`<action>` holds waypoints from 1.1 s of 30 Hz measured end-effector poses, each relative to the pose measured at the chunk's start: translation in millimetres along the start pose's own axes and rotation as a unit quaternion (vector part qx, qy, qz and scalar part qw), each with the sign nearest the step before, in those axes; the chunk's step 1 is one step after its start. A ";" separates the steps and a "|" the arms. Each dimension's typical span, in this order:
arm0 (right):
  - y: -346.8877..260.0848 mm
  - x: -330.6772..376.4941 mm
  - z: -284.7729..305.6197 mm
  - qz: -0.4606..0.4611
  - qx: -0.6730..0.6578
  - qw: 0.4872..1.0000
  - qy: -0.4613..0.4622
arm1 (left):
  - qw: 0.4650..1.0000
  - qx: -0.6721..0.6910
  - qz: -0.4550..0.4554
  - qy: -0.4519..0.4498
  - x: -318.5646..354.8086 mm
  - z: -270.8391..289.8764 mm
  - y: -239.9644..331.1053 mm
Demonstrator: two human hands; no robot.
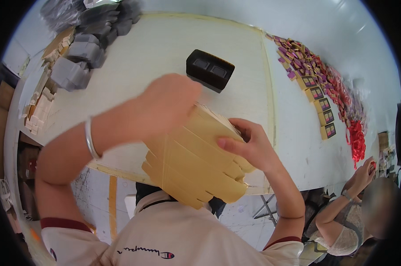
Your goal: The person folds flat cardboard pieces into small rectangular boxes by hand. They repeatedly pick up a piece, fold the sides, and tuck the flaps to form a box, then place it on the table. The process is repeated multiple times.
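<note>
A thick bundle of gold flattened cardboard cartons (pixel 196 155) is tilted up in front of my body, over the table's near edge. My right hand (pixel 249 144) grips its right side, thumb across the gold face and fingers behind. At the bundle's upper edge is my left hand (pixel 176 99), blurred by motion. It is curled, with its fingertips hidden, so whether it holds a carton does not show. Just beyond that hand a black plastic tray (pixel 209 70) with two square recesses lies on the white table (pixel 165 48).
Clear plastic trays (pixel 78 57) are piled at the far left, beside small pale boxes (pixel 41 111). On the right lie many small gold and purple pieces (pixel 304 60), a row of gold boxes (pixel 322 106) and red ribbons (pixel 356 137). Another person (pixel 342 217) sits at the lower right.
</note>
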State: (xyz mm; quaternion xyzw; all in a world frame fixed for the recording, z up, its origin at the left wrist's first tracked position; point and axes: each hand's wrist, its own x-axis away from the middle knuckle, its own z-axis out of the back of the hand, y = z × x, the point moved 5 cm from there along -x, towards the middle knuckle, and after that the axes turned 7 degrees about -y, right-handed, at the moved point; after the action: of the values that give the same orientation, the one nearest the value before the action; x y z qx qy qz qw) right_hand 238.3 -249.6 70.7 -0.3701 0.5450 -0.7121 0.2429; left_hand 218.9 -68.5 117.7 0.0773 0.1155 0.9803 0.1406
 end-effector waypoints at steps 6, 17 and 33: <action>9.9 33.4 0.5 0.044 -0.092 0.994 0.049 | 0.924 0.330 0.132 -0.144 12.3 1.7 -71.7; -9.2 163.8 53.6 0.233 0.048 0.855 0.462 | 0.871 0.381 0.274 0.147 142.5 -48.3 -235.5; 59.5 26.7 -69.8 0.329 0.734 0.555 0.212 | 0.909 -0.123 0.267 0.296 168.2 -81.3 -186.4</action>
State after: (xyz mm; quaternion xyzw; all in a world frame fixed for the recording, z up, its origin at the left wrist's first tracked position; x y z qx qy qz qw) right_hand 163.4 -245.1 11.6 0.3031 -0.0472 -0.7939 0.5250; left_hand 92.4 138.3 13.3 -0.2065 0.0058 0.9655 -0.1584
